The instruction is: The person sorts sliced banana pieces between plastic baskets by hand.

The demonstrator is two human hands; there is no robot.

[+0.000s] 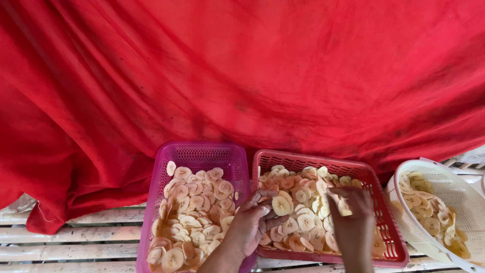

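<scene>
My left hand [251,222] hovers over the wall between two baskets and pinches a round pale banana slice [281,205]. My right hand [350,212] reaches into the red basket [391,237], its fingers curled around several slices at the heap's top. The red basket holds a heap of pale round banana slices [303,222]. To its left, a purple basket [202,151] is filled with similar slices [189,217].
A white round colander [444,184] with more slices stands at the right edge. All three containers rest on a bench of pale slats [76,235]. A large red cloth [242,76] hangs behind and drapes onto the bench at the left.
</scene>
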